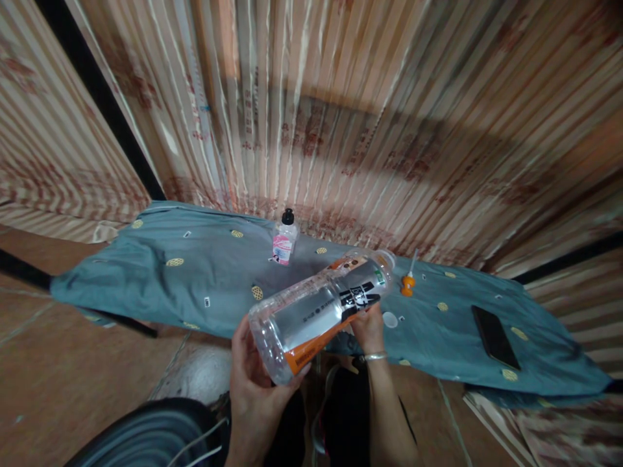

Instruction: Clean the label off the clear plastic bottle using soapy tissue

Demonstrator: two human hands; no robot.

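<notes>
left hand: fingers were wrapped round the base end of the big clear bottle, thumb along its underside, holding it up off the cloth.
big clear bottle: long axis ran from lower left up to upper right, base toward the person, neck pointing away; looked pretty much empty, orange-and-black label around it. No cap on the neck as far as could be seen.
small bottle: stood upright on the blue cloth, black cap on, behind the big one.
right hand: fingers curled under the neck end, gripping there.
white cap: lay on the cloth just beside the right hand.
orange nozzle: sat past the neck.
phone: flat, well apart.
</notes>
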